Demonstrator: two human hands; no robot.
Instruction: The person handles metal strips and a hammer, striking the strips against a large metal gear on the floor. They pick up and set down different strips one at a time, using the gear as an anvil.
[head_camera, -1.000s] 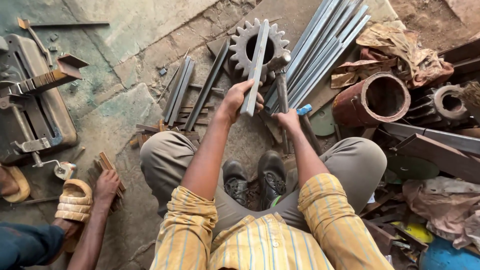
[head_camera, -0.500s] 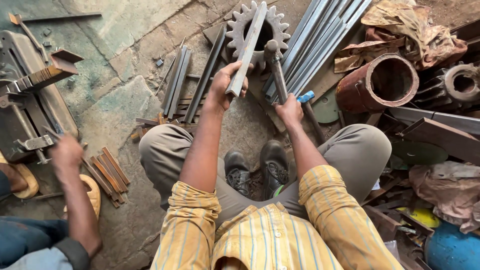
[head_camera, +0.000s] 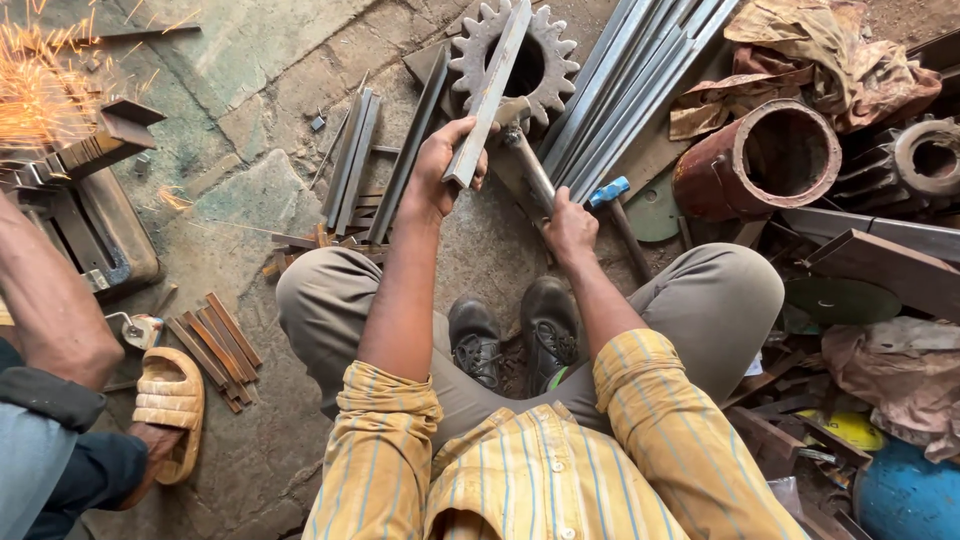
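Steel bar (head_camera: 488, 95) slants across a toothed gear (head_camera: 515, 60) on the concrete floor (head_camera: 250, 60), its lower end wrapped in the left hand (head_camera: 440, 170), grip closed tight around it. Since a moment ago the bar has tipped steeper and the hammer (head_camera: 530, 160) has swung in: its head now sits just beside the bar, so a strike looks under way. Right hand (head_camera: 568, 225) holds the hammer handle, fingers curled shut. At far left, sparks (head_camera: 40, 90) now fly by a co-worker's arm (head_camera: 50, 300).
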